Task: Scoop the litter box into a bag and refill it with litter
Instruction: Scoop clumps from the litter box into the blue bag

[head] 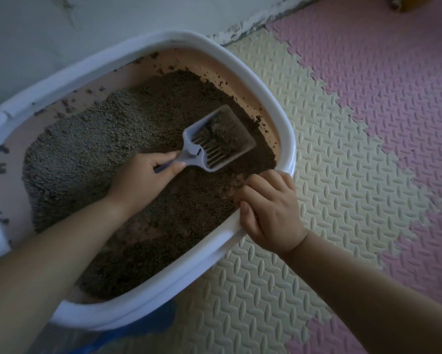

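Note:
A white-rimmed litter box (263, 80) with a pink inner wall fills the left of the head view. It holds grey and dark brown litter (92, 149). My left hand (143, 177) grips the handle of a pale blue slotted scoop (222, 141), which sits just above the litter near the box's right end with a clump of litter on it. My right hand (271, 210) is closed over the box's near right rim. A blue plastic bag (143, 328) shows under the box's near edge, mostly hidden.
The floor is interlocking foam mat, cream tiles (316, 149) beside the box and pink tiles (393, 72) farther right. A white wall (87, 21) with a worn base stands behind the box. Bits of litter stick to the box's inner walls.

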Demonstrator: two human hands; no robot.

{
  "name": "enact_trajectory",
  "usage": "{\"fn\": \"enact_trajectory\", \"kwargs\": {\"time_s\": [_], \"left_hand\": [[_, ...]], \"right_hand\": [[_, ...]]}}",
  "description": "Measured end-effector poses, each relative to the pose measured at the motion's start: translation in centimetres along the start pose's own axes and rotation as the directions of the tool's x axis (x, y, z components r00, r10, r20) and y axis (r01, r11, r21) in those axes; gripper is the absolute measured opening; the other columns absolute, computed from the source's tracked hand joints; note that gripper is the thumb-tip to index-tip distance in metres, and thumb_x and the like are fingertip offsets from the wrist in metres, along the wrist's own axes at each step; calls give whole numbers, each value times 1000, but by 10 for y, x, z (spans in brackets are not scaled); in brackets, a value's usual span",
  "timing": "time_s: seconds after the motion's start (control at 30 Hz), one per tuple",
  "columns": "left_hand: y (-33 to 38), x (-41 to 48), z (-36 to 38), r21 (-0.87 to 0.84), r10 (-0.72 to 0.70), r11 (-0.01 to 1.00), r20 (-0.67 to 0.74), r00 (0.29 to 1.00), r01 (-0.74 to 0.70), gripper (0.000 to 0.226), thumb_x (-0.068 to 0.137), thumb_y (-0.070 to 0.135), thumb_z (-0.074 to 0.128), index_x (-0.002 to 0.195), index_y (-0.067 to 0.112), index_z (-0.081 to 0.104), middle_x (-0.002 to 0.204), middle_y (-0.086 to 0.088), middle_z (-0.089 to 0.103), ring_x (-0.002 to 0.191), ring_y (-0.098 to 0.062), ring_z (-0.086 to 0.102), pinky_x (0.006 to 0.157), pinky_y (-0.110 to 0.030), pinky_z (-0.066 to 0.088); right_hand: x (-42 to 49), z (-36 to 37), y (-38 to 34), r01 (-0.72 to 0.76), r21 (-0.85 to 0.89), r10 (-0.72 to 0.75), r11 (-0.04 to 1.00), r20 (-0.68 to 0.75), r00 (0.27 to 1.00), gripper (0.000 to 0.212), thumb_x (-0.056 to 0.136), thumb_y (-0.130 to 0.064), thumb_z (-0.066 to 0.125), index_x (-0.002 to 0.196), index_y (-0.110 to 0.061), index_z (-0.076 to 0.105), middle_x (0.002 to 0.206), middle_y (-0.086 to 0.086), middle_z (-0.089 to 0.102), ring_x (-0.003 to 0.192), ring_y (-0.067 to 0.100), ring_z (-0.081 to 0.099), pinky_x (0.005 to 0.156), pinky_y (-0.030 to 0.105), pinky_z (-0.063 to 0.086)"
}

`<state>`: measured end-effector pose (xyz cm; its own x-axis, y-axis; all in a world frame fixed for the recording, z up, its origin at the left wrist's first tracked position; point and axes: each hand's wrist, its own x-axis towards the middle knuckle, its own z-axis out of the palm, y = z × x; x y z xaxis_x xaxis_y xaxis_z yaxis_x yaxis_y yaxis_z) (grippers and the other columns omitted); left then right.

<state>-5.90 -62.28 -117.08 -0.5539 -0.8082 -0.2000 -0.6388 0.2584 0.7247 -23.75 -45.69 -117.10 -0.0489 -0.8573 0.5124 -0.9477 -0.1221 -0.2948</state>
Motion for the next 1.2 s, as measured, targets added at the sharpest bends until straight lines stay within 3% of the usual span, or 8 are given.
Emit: {"fn": "enact_trajectory", "kwargs": {"time_s": [0.2,0.4,0.47,0.6,0.7,0.77,1.07,1.2], "left_hand": [[-13,-20,-23,0,-6,1000,-27,1000,6,43,90,36,59,128,14,60,125,1,63,114,-7,55,94,-22,42],[-18,-35,-37,23,-20,1000,-43,999,21,44,90,36,60,127,14,60,119,-2,66,109,-12,59,86,-21,43],[-23,-36,-53,26,-44,999,-72,996,46,44,89,36,60,126,13,60,107,-5,69,96,-16,63,74,-20,43],[-37,-28,-97,205,-67,977,-2,998,66,33,87,41,61,117,27,66,75,12,64,63,3,49,57,-21,34],[-39,-10,-119,347,-85,937,92,992,48,22,88,49,57,104,41,68,57,-4,62,48,-14,45,53,-25,29],[-36,3,-122,392,-79,920,151,985,14,19,88,49,56,100,43,68,59,-10,63,47,-17,42,53,-26,29],[-7,70,-108,555,-144,832,260,955,-25,29,86,49,60,95,26,75,73,-6,70,55,-18,47,58,-30,38],[23,90,-96,597,-202,802,251,947,13,37,87,43,62,92,9,75,62,-5,61,47,-18,40,54,-27,34]], "right_hand": [[0,-2,-3,-18,-18,18,1000,8,1000,35,92,-23,34,73,-11,61,78,3,58,73,24,50,75,34,33],[0,-2,-6,-34,-16,34,999,-6,999,29,90,-21,36,74,-11,57,79,2,55,74,23,48,76,32,30],[0,-2,-6,-34,-19,34,999,-6,999,25,90,-20,36,75,-13,56,79,1,54,74,22,47,77,31,29],[1,-2,-7,-39,-43,39,998,-2,999,29,90,-19,36,73,-10,58,77,3,54,73,24,48,77,29,28],[1,-2,-8,-43,-59,42,997,-11,999,33,90,-19,35,71,-8,59,76,4,55,71,26,49,76,30,28],[1,-2,-7,-41,-55,41,998,-13,999,33,90,-20,35,71,-8,60,76,3,55,70,26,49,76,29,27],[0,0,-3,-28,-57,27,998,-25,999,43,95,-25,28,69,-8,58,74,3,55,69,25,48,74,31,29],[-1,2,-1,-24,-51,22,998,-34,999,46,96,-26,27,68,-9,59,73,4,55,67,25,48,72,32,30]]}}
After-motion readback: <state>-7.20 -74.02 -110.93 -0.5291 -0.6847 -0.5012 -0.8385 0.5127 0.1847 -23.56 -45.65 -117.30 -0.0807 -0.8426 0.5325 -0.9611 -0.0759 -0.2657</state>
